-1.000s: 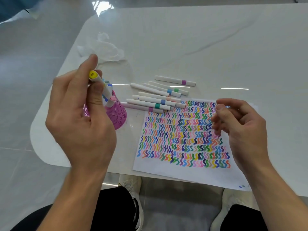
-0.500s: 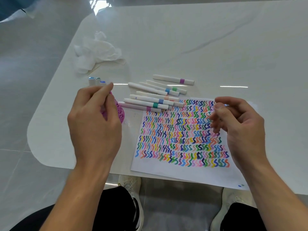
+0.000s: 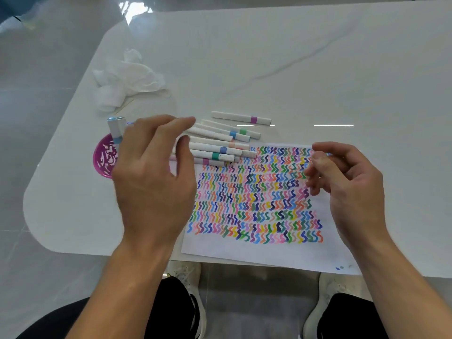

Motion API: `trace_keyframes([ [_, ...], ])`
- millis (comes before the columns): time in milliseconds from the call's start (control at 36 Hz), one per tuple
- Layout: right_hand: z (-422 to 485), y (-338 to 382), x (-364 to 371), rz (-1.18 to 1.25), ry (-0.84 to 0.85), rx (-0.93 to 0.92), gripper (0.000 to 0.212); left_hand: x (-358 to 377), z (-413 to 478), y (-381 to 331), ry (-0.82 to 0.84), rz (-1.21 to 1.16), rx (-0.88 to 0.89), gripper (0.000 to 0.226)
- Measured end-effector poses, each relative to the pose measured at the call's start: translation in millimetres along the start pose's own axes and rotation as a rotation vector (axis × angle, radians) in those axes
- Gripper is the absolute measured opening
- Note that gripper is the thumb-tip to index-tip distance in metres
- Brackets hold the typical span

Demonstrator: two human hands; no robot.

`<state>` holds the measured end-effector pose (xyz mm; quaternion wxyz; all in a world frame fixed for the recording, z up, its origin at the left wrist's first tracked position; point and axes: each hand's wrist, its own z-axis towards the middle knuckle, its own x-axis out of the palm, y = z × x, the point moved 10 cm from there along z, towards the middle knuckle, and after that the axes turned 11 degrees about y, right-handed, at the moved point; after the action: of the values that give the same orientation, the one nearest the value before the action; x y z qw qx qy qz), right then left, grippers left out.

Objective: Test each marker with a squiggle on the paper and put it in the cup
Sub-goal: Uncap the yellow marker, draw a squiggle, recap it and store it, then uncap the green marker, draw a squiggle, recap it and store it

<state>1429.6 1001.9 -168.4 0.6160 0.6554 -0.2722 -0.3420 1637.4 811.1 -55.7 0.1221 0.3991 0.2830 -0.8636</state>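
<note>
White worktop (image 3: pixel 318 57) carries the squiggle-covered paper (image 3: pixel 244 250); left grip (image 3: pixel 151 177), fingers spread and empty, hovers over the paper's upper left corner; right grip (image 3: pixel 347 182) curls loosely over its upper right, pinching or not I cannot tell; pink cup (image 3: pixel 102 157) stands left of the paper; loose markers (image 3: pixel 215 149) lie along its top edge.

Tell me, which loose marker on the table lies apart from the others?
The purple-banded marker farthest from the paper: it lies alone, while the other loose markers crowd together, touching.
</note>
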Motion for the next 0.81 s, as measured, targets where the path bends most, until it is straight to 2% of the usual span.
trace_keyframes([
  [167, -0.5, -3.5, -13.2, 0.003, -0.016, 0.009, 0.012, 40.5, -2.0, -20.5, 0.167, -0.085, 0.067, 0.016],
  [306, 0.8, -7.0, -21.2, 0.011, -0.032, 0.022, 0.012, 79.5, -4.8, -13.8, 0.368, -0.051, -0.049, 0.017],
  [417, 1.8, -7.2, -25.2, 0.016, -0.039, 0.021, 0.013, 102.6, -6.4, -6.0, 0.468, 0.032, -0.109, 0.022],
  [611, 4.4, -9.9, -30.6, 0.030, -0.047, 0.022, 0.013, 116.7, -1.3, 6.2, 0.465, 0.066, -0.194, 0.025],
  [806, 6.0, -15.4, -31.9, 0.040, -0.042, 0.027, 0.013, 119.5, 0.7, 3.4, 0.427, 0.095, -0.193, 0.010],
])
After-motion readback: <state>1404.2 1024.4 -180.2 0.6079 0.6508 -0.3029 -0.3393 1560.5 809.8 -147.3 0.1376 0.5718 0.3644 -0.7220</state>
